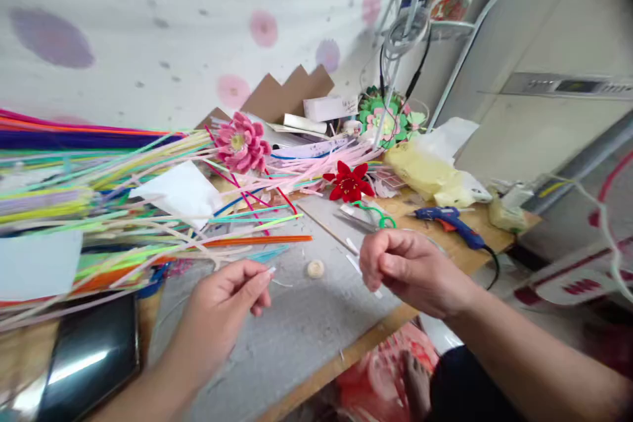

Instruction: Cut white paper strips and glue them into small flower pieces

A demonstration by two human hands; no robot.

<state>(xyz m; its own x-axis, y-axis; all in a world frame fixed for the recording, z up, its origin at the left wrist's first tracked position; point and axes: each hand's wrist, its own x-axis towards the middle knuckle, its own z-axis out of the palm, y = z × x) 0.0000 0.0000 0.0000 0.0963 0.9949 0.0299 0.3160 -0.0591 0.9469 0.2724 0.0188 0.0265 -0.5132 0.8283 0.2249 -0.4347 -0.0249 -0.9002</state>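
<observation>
left hand [222, 310] pinching white sliver [271, 270], right hand's [408, 270] grip together, gray mat [316, 316] between, table edge [370, 336] nearby

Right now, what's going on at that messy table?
A person's left hand pinches a small white piece. The right hand has its fingers curled; I can't tell whether it holds anything. A small round beige thing lies on the grey mat between them. Farther back are a red flower, a pink flower and lots of colourful stems.
</observation>
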